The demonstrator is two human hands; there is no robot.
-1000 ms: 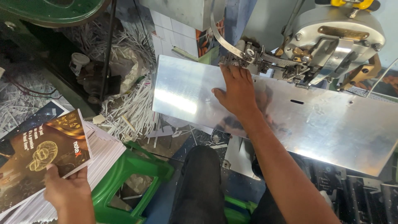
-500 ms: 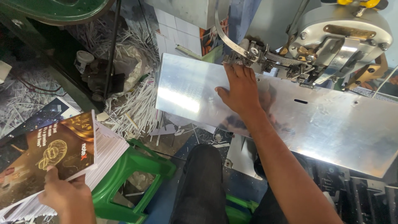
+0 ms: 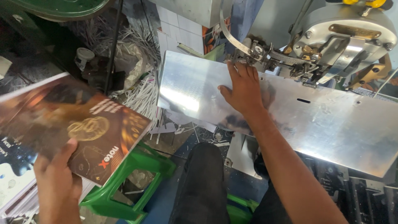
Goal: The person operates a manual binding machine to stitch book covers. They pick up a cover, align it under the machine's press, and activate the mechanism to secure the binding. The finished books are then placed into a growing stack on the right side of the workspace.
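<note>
Holding a dark, glossy booklet (image 3: 78,128) by its lower edge, the left hand (image 3: 58,182) has its thumb on the cover and its fingers hidden underneath, so the grasp reads as a pinch at one corner. The booklet is lifted clear of the stack of covers (image 3: 16,182) that lies below it at the left edge of view, and it is tilted, with its long axis running from upper left to lower right. Its free corner points toward the shiny metal table (image 3: 331,128) of the stitching machine (image 3: 331,37).

The right hand (image 3: 244,89) lies flat and open on that table, palm down, fingers spread and reaching up to the stitching head, gripping nothing. It is well apart from the booklet, which sits off to its left and lower, across the gap over the green stool (image 3: 132,186) and the person's dark trouser leg (image 3: 203,182). Of the two hands, only the left is at the booklet; the right is the one nearer the machine head. Paper trimmings (image 3: 137,95) litter the floor between them.
</note>
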